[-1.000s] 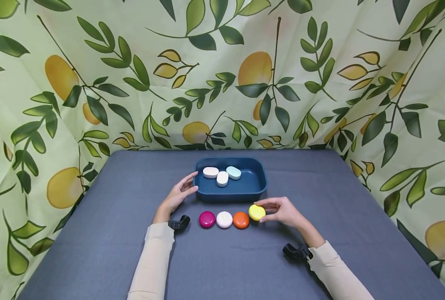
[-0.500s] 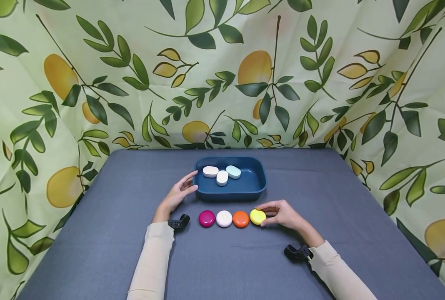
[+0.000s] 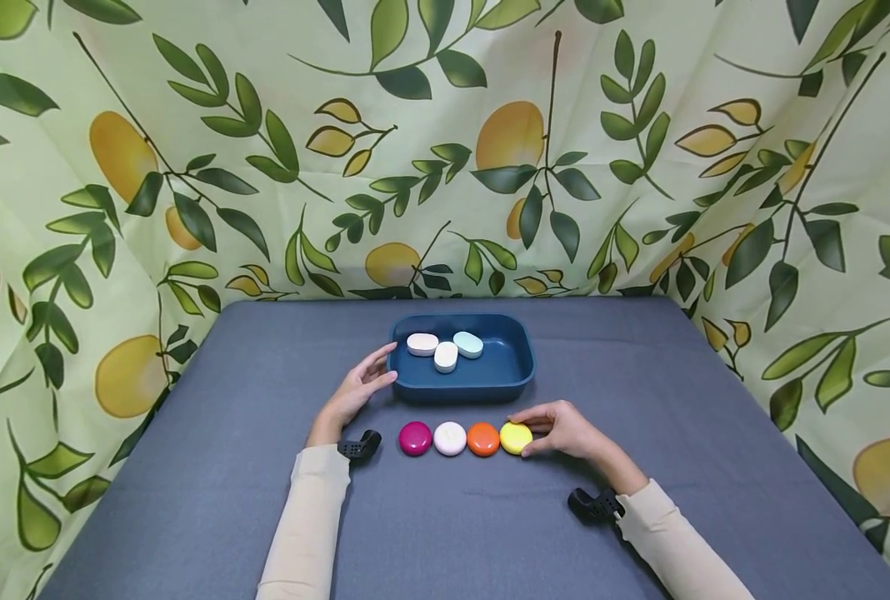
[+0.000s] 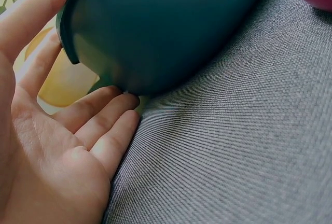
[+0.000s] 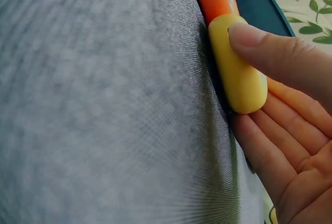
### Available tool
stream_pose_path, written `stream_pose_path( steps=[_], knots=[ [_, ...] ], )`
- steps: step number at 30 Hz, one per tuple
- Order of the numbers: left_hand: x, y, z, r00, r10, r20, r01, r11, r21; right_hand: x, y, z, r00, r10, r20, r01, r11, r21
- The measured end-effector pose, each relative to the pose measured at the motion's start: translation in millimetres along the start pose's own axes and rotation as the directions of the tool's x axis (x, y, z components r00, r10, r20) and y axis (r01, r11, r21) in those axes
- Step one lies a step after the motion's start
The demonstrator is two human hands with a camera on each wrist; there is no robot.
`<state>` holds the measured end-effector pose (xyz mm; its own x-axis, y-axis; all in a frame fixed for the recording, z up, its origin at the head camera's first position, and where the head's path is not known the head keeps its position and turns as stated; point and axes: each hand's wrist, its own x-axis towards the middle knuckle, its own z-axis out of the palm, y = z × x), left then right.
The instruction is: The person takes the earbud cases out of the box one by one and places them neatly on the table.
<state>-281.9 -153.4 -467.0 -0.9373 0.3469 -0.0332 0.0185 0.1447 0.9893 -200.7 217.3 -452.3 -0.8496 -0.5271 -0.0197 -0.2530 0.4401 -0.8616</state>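
My right hand (image 3: 567, 427) pinches a glossy, rounded yellow disc (image 3: 516, 437) by its edge, thumb on the near side and fingers on the far side. The yellow disc rests on the cloth at the right end of a row, touching or nearly touching an orange disc (image 3: 483, 439). Further left lie a white disc (image 3: 449, 438) and a magenta disc (image 3: 415, 438). With fairly straight, spread fingers, my left hand (image 3: 350, 393) touches the left end of a blue tray (image 3: 462, 392). In the left wrist view the tray wall (image 4: 155, 32) rises beside the fingers.
Inside the tray lie a pale pink-white oval piece (image 3: 422, 344), a white oval piece (image 3: 446, 357) and a pale blue oval piece (image 3: 468, 344). Grey-blue cloth (image 3: 445, 525) covers the table. A leaf-patterned curtain (image 3: 445, 125) hangs behind and at both sides.
My right hand has shifted slightly down and right, lowering the yellow disc from a raised spot into line with the row. My left hand and the tray have stayed put.
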Motion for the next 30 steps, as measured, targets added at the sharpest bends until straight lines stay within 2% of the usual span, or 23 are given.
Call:
stream_pose_path(
  steps=[7,15,22,30],
  knots=[
    [1.9,-2.2,0.3,1.000,-0.008,0.002,0.008,1.000,-0.009,-2,-6,-2,1.000,0.015,-0.017,-0.015,1.000,-0.018],
    [1.9,-3.8,-1.0,1.000,0.007,0.015,-0.006,1.000,-0.021,-3,-19,-7,0.999,-0.032,-0.040,0.031,0.999,-0.024],
    [2.8,-4.2,-0.4,0.998,0.062,0.003,-0.062,0.997,0.037,0,-40,-12,0.994,-0.081,-0.072,0.080,0.997,-0.017],
    [-1.0,2.1,-0.1,1.000,0.003,0.019,-0.003,1.000,-0.019,19,-60,-11,0.977,-0.069,-0.202,0.075,0.997,0.021]
  ],
)
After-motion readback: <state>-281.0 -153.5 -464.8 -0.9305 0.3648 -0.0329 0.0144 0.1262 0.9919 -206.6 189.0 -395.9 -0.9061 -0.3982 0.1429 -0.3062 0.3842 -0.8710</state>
